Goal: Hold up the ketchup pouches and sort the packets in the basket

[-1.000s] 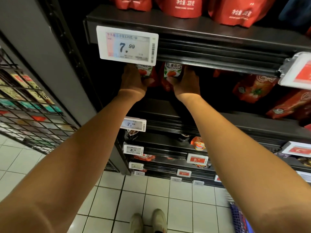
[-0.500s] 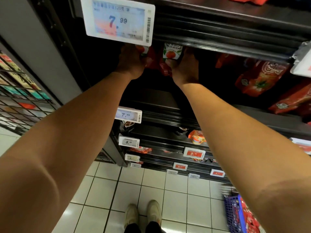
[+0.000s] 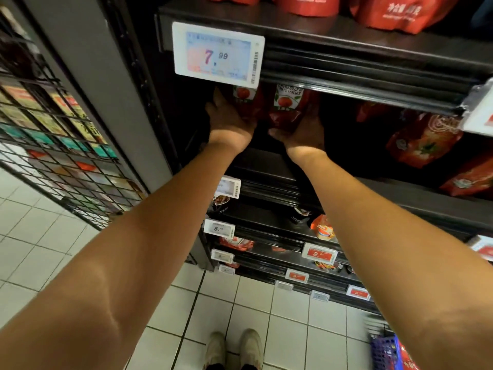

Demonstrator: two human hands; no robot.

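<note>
Both my arms reach into a dark shop shelf (image 3: 266, 166) under a white 7.99 price tag (image 3: 217, 52). My left hand (image 3: 229, 121) holds a red ketchup pouch (image 3: 244, 98) at its lower left side, fingers wrapped behind it. My right hand (image 3: 304, 132) holds a second red pouch (image 3: 289, 105) labelled tomato ketchup, thumb under its base. The two pouches stand upright side by side, their tops partly hidden by the shelf edge above.
More red pouches (image 3: 424, 140) lie to the right on the same shelf, red bags (image 3: 397, 12) above. Lower shelves carry price tags (image 3: 318, 253) and small packets. A wire rack (image 3: 53, 134) stands left. A blue basket (image 3: 386, 353) sits on the tiled floor by my shoes (image 3: 234, 348).
The camera tilted back up, so the shelf and tag sit lower in view. Both hands have drawn slightly outward with the pouches, which now show more of their fronts.
</note>
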